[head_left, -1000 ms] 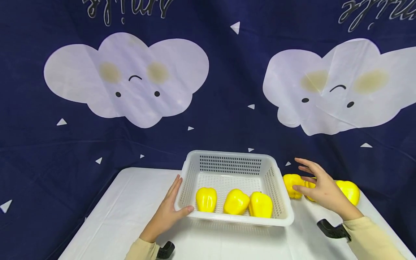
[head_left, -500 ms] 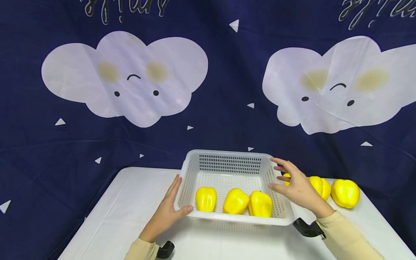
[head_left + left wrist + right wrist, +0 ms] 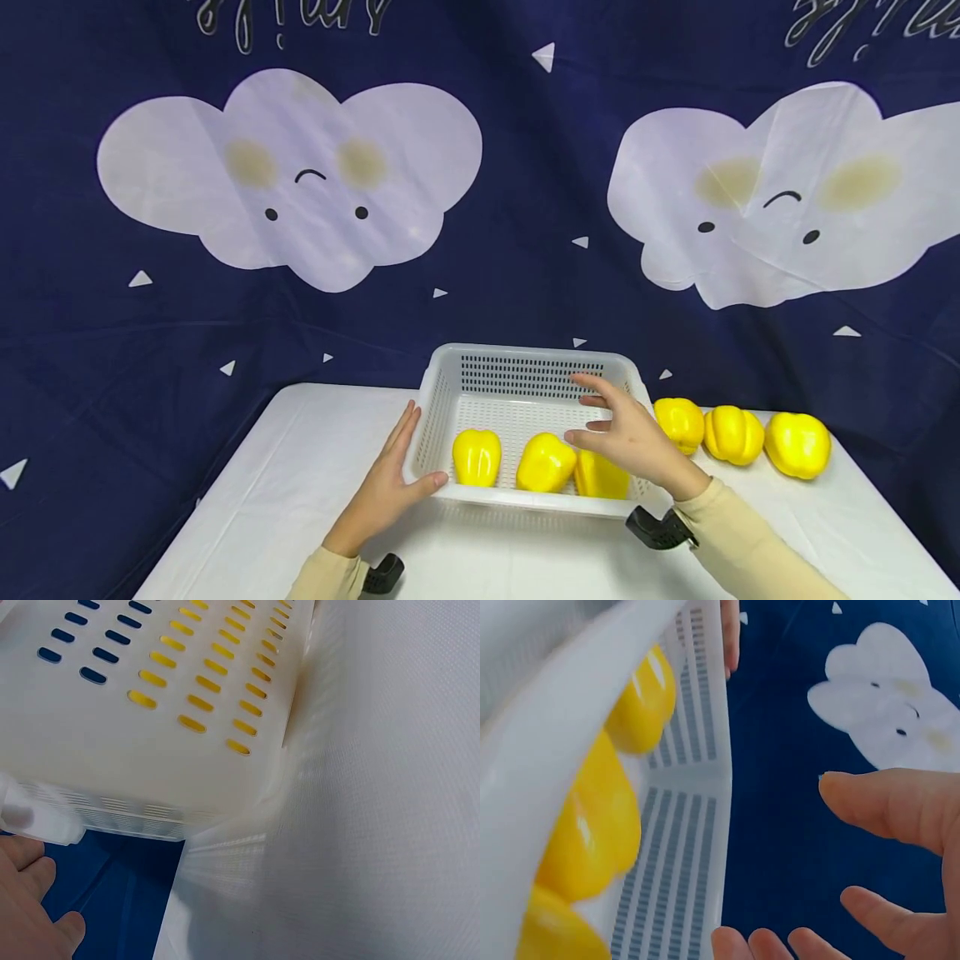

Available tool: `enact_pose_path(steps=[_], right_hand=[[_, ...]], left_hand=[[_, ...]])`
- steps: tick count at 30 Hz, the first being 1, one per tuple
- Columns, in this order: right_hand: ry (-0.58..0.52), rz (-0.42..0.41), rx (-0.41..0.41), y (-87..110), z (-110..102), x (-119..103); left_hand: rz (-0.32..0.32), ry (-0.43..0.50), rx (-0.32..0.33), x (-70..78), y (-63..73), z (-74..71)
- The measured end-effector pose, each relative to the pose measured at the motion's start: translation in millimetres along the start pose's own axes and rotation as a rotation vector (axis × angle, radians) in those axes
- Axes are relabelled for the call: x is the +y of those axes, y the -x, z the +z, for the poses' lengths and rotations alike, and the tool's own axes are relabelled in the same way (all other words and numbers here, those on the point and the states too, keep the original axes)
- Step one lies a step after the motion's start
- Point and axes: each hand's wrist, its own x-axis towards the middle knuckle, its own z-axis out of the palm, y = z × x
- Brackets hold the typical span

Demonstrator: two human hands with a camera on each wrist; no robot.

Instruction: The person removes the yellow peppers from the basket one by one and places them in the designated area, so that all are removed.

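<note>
A white plastic basket (image 3: 525, 497) with slotted walls stands on the table, tipped slightly toward me. Along its near side lie three yellow bell peppers: one at left (image 3: 477, 457), one in the middle (image 3: 545, 463) and one at right (image 3: 602, 477), partly covered by my right hand. My left hand (image 3: 386, 492) rests on the basket's left side, fingers straight along the wall and thumb at the front rim. Over the basket's right part hovers my right hand (image 3: 630, 433), holding nothing, its fingers loosely bent and thumb apart, as the right wrist view also shows.
Right of the basket, three more yellow bell peppers stand in a row: one beside the basket (image 3: 678, 425), a middle one (image 3: 734, 435) and one near the table's right edge (image 3: 798, 446). Behind the white-covered table (image 3: 300, 467) hangs a dark blue cloth (image 3: 525, 208) with clouds.
My right hand has moved left from above the outer peppers, across the basket's right rim, to over the basket's inside. The row of peppers is now uncovered. My left hand and the basket stay put.
</note>
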Motion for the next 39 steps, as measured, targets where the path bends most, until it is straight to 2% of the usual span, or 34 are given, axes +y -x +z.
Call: enact_pose_path(steps=[9, 20, 31, 39], right_hand=[[-0.085, 0.000, -0.109, -15.2, 22.5, -13.2], [-0.184, 0.136, -0.226, -34.2, 51.3, -17.5], [-0.153, 0.229, -0.338, -46.1, 80.3, -24.3], [-0.068, 0.249, -0.398, -49.7, 93.2, -32.7]], left_hand=[[-0.002, 0.008, -0.002, -1.4, -0.7, 0.4], [-0.003, 0.015, -0.005, -0.2, -1.7, 0.5], [-0.011, 0.017, -0.012, -1.4, -1.1, 0.6], [0.000, 0.022, -0.010, 0.3, -0.7, 0.1]])
